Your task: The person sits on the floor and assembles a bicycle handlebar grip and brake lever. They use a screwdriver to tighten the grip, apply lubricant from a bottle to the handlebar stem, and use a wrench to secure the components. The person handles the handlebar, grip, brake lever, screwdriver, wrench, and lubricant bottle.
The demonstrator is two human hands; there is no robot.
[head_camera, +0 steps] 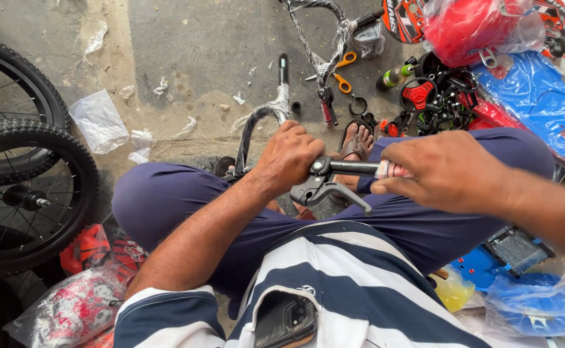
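While the person sits low over the concrete floor (pixel 198 58), 2 black bike wheels (pixel 21 161) stand at the far left, one partly in front of the other. Near them lies a clear plastic bag (pixel 99 119), and below the wheels sits a wrapped red and white part (pixel 69 309). A dark phone (pixel 286 319) pokes out of the pocket of the striped shirt.

Next comes the left hand (pixel 289 158). Its grip is closed tight around a black handlebar (pixel 347 167), right where the black brake lever (pixel 324 188) is clamped on. The lever hangs down under the bar, over the person's lap. The bar lies flat between both hands, above the blue trousers.

Past the hands, on the floor, you can see a bent black bike tube (pixel 257 122) with wrap on it, and orange scissors (pixel 340 74) lying close to a wrapped frame piece (pixel 324 38). A foot in a sandal (pixel 356 145) shows just behind the bar.

Then comes the right hand (pixel 447 171). Its grip is shut around the other end of the handlebar, where a bit of pink rubber sleeve (pixel 392 170) peeks out from the fingers.

On the far right sit a small green bottle (pixel 395 76), a pile of black and red parts (pixel 434 96), a red thing in clear plastic (pixel 469 26) and blue wrapped pieces (pixel 540 96).
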